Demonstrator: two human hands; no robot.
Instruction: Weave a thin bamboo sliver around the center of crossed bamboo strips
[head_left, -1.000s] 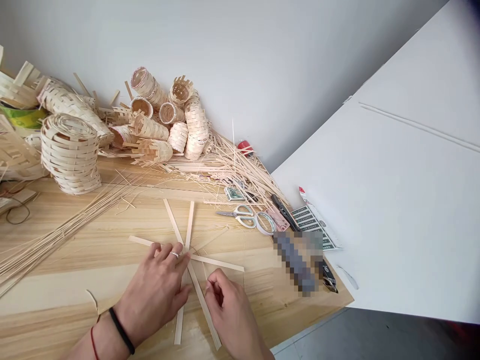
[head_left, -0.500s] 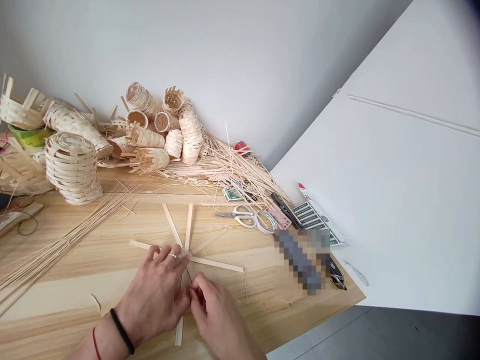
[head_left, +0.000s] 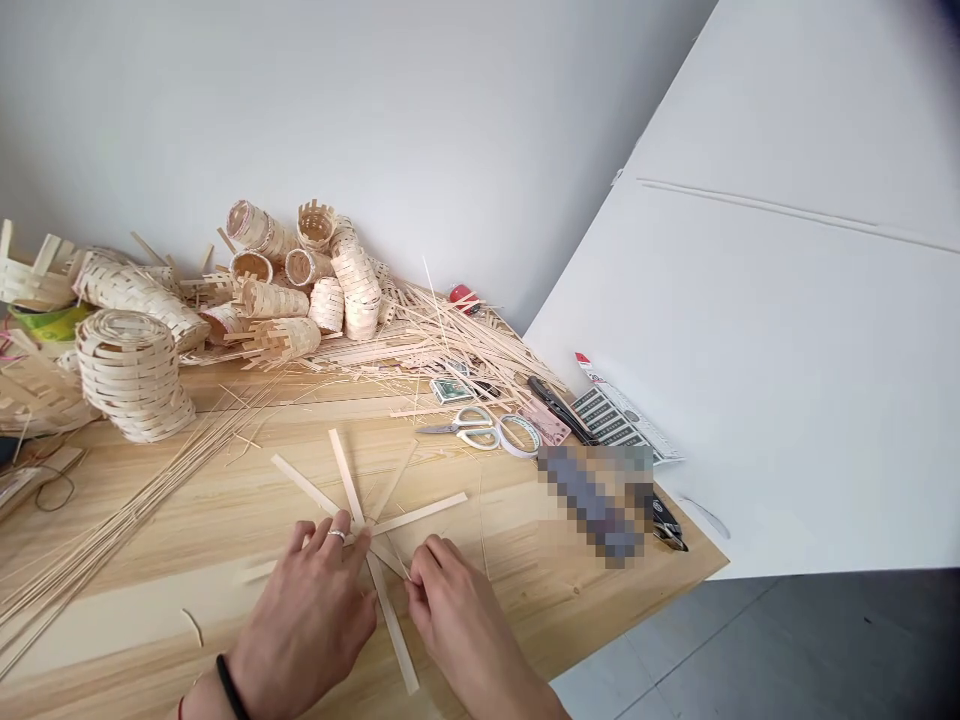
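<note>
Several flat, pale bamboo strips (head_left: 395, 630) lie crossed at their middles like a star on the wooden table. Over the crossing, my left hand (head_left: 307, 610) presses down with its fingertips and holds the strips; part of the crossing is hidden under them. My right hand (head_left: 465, 620), just to the right, has thumb and fingers pinched on a thin bamboo strand (head_left: 400, 562) that runs toward the crossing. How the strand passes among the strips cannot be made out.
Woven bamboo baskets (head_left: 274, 300) and a taller woven roll (head_left: 131, 375) stand at the back left. Long thin strands (head_left: 172, 460) lie left. Scissors (head_left: 472, 428), a tape roll (head_left: 520, 436) and a black cutter (head_left: 559, 408) lie right, near the table edge.
The crossed strips have turned counterclockwise under my left hand. My right hand has moved a little to the right, away from the left hand, still pinching the strand. The view has shifted slightly.
</note>
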